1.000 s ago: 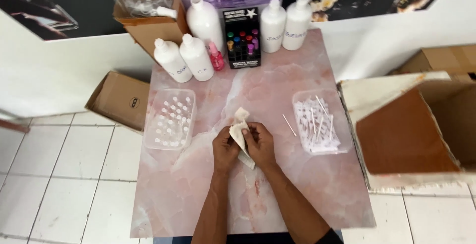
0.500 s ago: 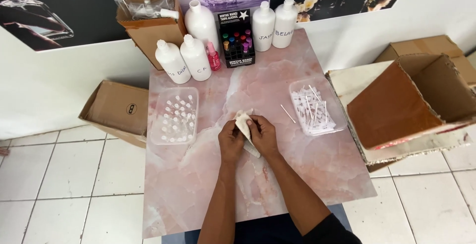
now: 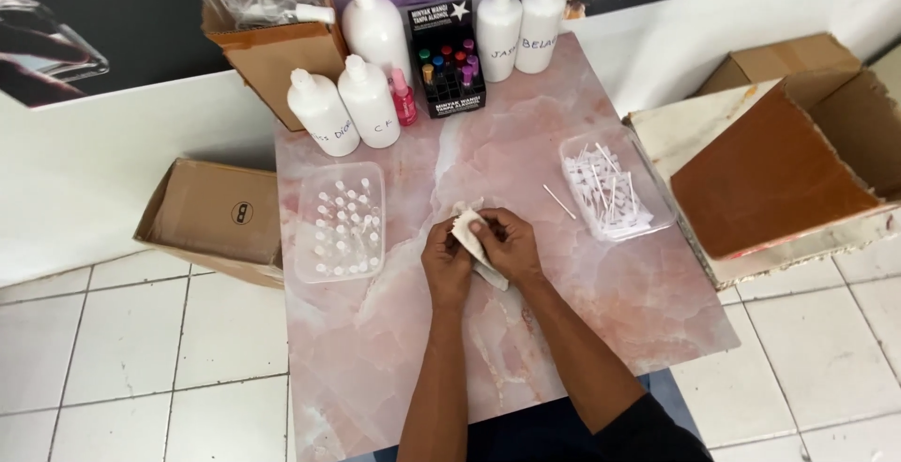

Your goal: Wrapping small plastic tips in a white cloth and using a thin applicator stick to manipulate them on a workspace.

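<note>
Over the middle of a pink marble-look table (image 3: 526,321), my left hand (image 3: 444,263) and my right hand (image 3: 511,244) meet and both pinch a crumpled white tissue (image 3: 467,230). Whatever small thing may be inside the tissue is hidden by my fingers. Left of my hands lies a clear plastic tray (image 3: 340,221) filled with several small clear vials. To the right, another clear tray (image 3: 610,185) holds several thin white sticks, and one loose white stick (image 3: 559,202) lies on the table beside it.
Several white plastic bottles (image 3: 368,100) and a black rack of small coloured bottles (image 3: 446,66) line the far edge. An open cardboard box (image 3: 272,35) stands at the back left, another (image 3: 208,216) on the tiled floor left, larger boxes (image 3: 788,157) right.
My hands stay together on the tissue, working it slightly. The camera view has shifted, so the table now appears a little further left and lower.
</note>
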